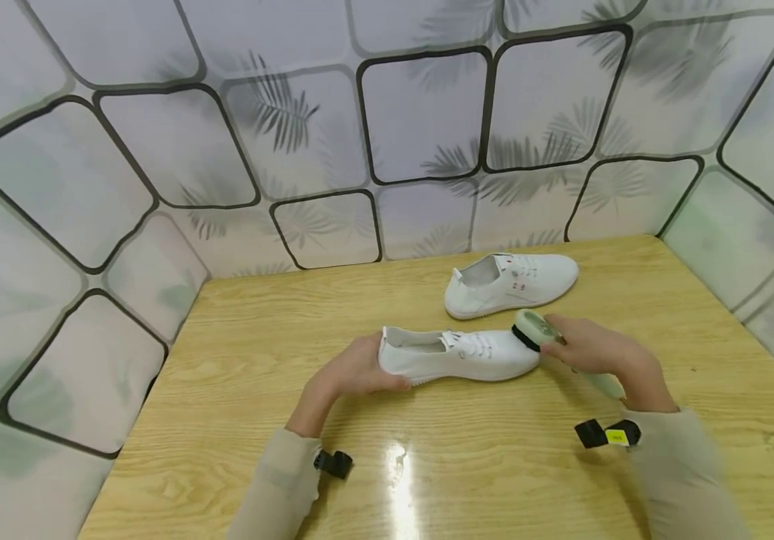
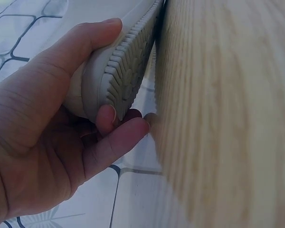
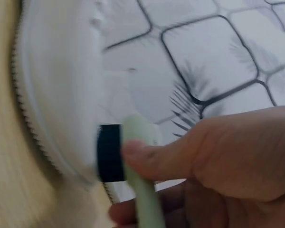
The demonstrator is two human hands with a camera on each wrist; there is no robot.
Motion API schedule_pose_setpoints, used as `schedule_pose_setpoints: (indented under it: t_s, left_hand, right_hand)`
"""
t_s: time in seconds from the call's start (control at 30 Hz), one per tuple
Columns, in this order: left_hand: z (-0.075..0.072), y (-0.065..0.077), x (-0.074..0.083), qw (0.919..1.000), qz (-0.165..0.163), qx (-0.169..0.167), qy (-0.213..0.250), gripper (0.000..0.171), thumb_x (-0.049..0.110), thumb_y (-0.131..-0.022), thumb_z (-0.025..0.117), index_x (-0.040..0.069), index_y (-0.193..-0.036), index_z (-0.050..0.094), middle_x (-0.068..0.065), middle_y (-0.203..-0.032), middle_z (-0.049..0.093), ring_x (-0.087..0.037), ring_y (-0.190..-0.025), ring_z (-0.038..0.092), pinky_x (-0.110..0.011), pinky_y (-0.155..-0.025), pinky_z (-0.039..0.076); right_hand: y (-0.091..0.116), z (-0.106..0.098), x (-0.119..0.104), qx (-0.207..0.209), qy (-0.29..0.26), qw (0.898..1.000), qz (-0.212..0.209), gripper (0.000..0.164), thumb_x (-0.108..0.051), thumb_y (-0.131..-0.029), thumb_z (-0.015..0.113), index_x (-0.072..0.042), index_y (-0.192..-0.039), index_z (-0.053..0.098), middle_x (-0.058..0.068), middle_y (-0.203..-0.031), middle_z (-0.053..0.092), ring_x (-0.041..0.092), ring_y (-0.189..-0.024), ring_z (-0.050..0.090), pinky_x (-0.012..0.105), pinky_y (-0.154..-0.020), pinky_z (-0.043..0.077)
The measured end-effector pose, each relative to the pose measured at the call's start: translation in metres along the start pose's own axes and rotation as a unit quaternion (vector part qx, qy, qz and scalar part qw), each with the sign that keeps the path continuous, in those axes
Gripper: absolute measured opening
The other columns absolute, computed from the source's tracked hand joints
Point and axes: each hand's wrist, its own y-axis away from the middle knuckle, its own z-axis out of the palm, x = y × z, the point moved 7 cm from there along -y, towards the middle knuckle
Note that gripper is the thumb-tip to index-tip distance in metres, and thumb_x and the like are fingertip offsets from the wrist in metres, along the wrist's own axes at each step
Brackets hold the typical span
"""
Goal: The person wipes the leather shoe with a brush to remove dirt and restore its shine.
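Note:
My left hand (image 1: 358, 367) grips the heel of a white lace-up shoe (image 1: 495, 364). In the left wrist view the thumb lies along the side above the ridged sole (image 2: 128, 71), fingers curled under the heel, which tilts up off the wood. My right hand (image 1: 592, 345) holds a pale green shoe brush (image 1: 534, 327) by its handle, thumb pressed on the back of the head. Its dark bristles (image 3: 110, 153) meet the white toe in the right wrist view. Behind lies a second white shoe (image 1: 542, 277) with small red marks on its side.
The shoes are on a light wooden table (image 1: 259, 420) with a glare spot near the front. A patterned curtain wall (image 1: 421, 120) with dark rounded outlines and leaf prints encloses the back and sides. Small black devices are strapped at both wrists.

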Motion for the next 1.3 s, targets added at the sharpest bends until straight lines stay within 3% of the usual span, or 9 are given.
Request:
schedule_pose_setpoints:
  t_s: [0.07,0.27,0.47,0.63,0.73,0.87,0.97,1.2,1.3]
  left_hand:
    - [0.0,0.002,-0.001,1.0,0.0,0.001,-0.001,0.075,0.041,-0.074,0.084,0.018,-0.139,0.052,0.004,-0.111,0.065,-0.01,-0.093,0.06,-0.032,-0.083,0.05]
    - [0.0,0.006,-0.001,0.9999,0.01,-0.006,-0.002,0.075,0.04,-0.074,0.084,0.016,-0.138,0.053,0.004,-0.112,0.066,-0.01,-0.092,0.061,-0.03,-0.083,0.05]
    - [-0.001,0.008,-0.003,1.0,0.002,-0.006,0.005,0.078,0.04,-0.074,0.084,0.015,-0.139,0.05,0.003,-0.112,0.065,-0.011,-0.093,0.06,-0.031,-0.082,0.05]
    - [0.004,0.01,-0.012,0.9968,-0.022,-0.023,0.073,0.08,0.037,-0.076,0.084,0.012,-0.141,0.043,-0.005,-0.104,0.063,-0.016,-0.072,0.062,-0.034,-0.063,0.055]
    - [0.007,0.013,-0.015,0.9911,-0.026,-0.041,0.124,0.077,0.031,-0.078,0.084,0.015,-0.141,0.043,-0.009,-0.099,0.062,-0.02,-0.06,0.062,-0.037,-0.051,0.055]
    - [0.011,0.013,-0.014,0.9839,-0.011,-0.067,0.165,0.072,0.024,-0.081,0.082,0.02,-0.142,0.045,-0.011,-0.099,0.06,-0.02,-0.061,0.061,-0.038,-0.051,0.056]
    - [0.013,0.013,-0.014,0.9761,-0.012,-0.081,0.201,0.07,0.018,-0.082,0.081,0.018,-0.143,0.045,-0.013,-0.104,0.059,-0.02,-0.068,0.062,-0.037,-0.054,0.056]
    - [0.016,0.018,-0.018,0.9389,-0.053,-0.112,0.321,0.072,0.002,-0.083,0.076,0.011,-0.143,0.038,-0.018,-0.118,0.054,-0.028,-0.077,0.065,-0.045,-0.065,0.059]
    - [0.015,0.018,-0.018,0.939,-0.053,-0.117,0.319,0.071,0.001,-0.082,0.077,0.01,-0.141,0.04,-0.016,-0.117,0.054,-0.026,-0.08,0.065,-0.043,-0.065,0.059]
  right_hand:
    - [-0.005,0.003,-0.007,0.013,0.018,1.0,-0.016,0.063,-0.023,-0.105,0.05,0.016,-0.147,0.026,0.035,-0.126,0.055,0.043,-0.111,0.058,0.055,-0.092,0.046]
    - [0.003,0.015,-0.018,-0.047,-0.037,0.998,-0.031,0.064,-0.025,-0.106,0.049,0.012,-0.151,0.022,0.028,-0.117,0.058,0.028,-0.087,0.065,0.04,-0.075,0.052]
    - [-0.005,0.013,-0.014,0.021,0.029,0.999,0.004,0.06,-0.019,-0.107,0.042,0.02,-0.147,0.019,0.042,-0.139,0.042,0.051,-0.126,0.047,0.06,-0.098,0.04]
    - [-0.017,0.02,-0.028,0.026,0.002,0.999,-0.023,0.061,-0.022,-0.107,0.04,0.016,-0.15,0.019,0.039,-0.144,0.039,0.05,-0.132,0.041,0.061,-0.104,0.036]
    - [-0.013,0.019,-0.025,0.014,0.006,1.0,-0.01,0.061,-0.025,-0.106,0.043,0.014,-0.15,0.023,0.037,-0.145,0.039,0.051,-0.133,0.04,0.062,-0.103,0.036]
    - [-0.01,0.016,-0.018,0.026,0.022,0.999,0.011,0.061,-0.024,-0.106,0.044,0.016,-0.148,0.026,0.038,-0.144,0.04,0.053,-0.131,0.041,0.063,-0.102,0.037]
    - [-0.016,0.018,-0.025,0.035,0.017,0.999,-0.012,0.06,-0.025,-0.106,0.043,0.014,-0.148,0.027,0.036,-0.143,0.043,0.051,-0.13,0.044,0.062,-0.102,0.038]
    - [-0.014,0.013,-0.036,0.026,-0.008,0.999,-0.047,0.057,-0.026,-0.106,0.045,0.01,-0.149,0.032,0.032,-0.146,0.043,0.049,-0.133,0.042,0.061,-0.103,0.037]
    - [-0.011,0.01,-0.025,0.013,-0.002,1.0,-0.026,0.06,-0.028,-0.106,0.045,0.014,-0.147,0.031,0.035,-0.145,0.041,0.051,-0.132,0.04,0.063,-0.103,0.036]
